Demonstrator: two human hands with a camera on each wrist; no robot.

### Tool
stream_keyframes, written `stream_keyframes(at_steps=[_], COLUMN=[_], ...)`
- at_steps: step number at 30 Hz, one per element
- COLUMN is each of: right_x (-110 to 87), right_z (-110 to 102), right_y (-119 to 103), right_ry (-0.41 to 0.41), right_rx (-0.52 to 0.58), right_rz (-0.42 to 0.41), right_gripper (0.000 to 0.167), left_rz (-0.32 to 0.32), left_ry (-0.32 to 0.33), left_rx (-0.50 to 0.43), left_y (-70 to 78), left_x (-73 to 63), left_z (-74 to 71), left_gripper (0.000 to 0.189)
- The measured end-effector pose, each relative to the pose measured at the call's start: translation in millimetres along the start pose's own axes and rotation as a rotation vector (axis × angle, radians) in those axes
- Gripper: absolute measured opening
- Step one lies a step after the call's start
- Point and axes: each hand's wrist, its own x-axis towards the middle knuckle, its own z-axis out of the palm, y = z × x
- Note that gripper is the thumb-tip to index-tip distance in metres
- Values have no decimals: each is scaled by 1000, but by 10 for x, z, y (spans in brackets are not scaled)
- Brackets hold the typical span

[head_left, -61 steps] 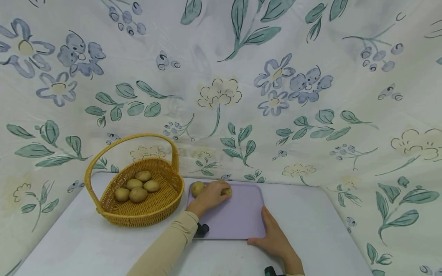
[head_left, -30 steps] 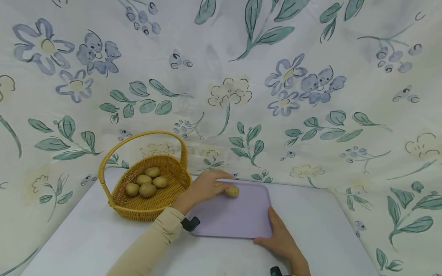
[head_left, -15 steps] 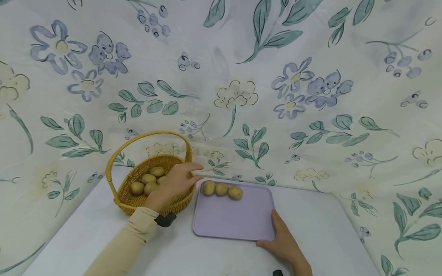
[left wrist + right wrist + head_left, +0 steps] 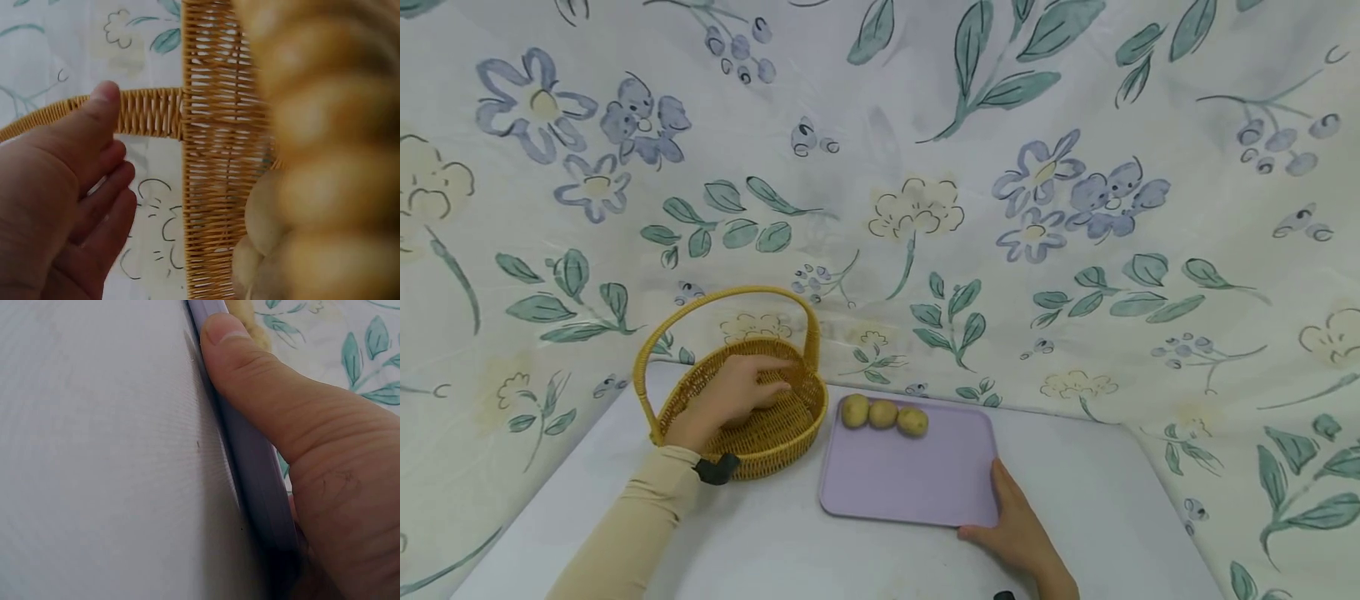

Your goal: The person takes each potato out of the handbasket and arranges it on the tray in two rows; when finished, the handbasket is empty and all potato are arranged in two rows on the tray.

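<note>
My left hand (image 4: 733, 393) reaches into the yellow wicker basket (image 4: 775, 462), fingers loosely bent and thumb apart. It covers the basket's potatoes in the head view. Several of these potatoes (image 4: 265, 209) show in the left wrist view, where the hand (image 4: 69, 187) has nothing between its fingers. Three potatoes (image 4: 883, 413) lie in a row along the back left of a light purple tray (image 4: 902, 479). My right hand (image 4: 1017, 529) holds the tray's front right corner, thumb at the front edge and fingers along the right side. In the right wrist view the thumb (image 4: 250, 369) presses the rim.
The basket's tall arched handle (image 4: 730, 292) rises over the left forearm. Basket and tray stand side by side on a white table (image 4: 760, 542). Behind them hangs a flower-patterned cloth (image 4: 850, 167). A black wrist device (image 4: 717, 469) sits at the left cuff.
My left hand let go of a potato at the tray's back row, then moved left and down into the basket. The right hand stays at the tray's corner. The head view has turned slightly left.
</note>
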Motion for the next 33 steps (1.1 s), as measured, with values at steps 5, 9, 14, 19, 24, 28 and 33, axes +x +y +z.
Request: stream_keyframes(at_steps=[5, 9, 14, 19, 24, 28, 33], right_x=[9, -5, 1, 10, -19, -28, -13], right_z=[12, 5, -14, -11, -14, -22, -9], right_y=[9, 3, -6, -15, -46, -52, -10], right_ry=[-3, 2, -2, -2, 7, 12, 4], right_rx=[2, -5, -4, 4, 11, 6, -1], right_rz=[4, -10, -7, 7, -11, -10, 11], right_gripper=[137, 136, 137, 137, 135, 135, 136], left_rz=[-58, -86, -74, -65, -131, -178, -193], left_ry=[-33, -46, -24, -25, -57, -70, -86], left_rx=[41, 52, 31, 8, -7, -2, -29], left_y=[-104, -133, -83, -83, -240, -360, -429], left_x=[-20, -23, 11, 50, 59, 54, 57], left_z=[-51, -80, -159, -212, -173, -142, -98], left_gripper=[46, 47, 46, 45, 54, 59, 64])
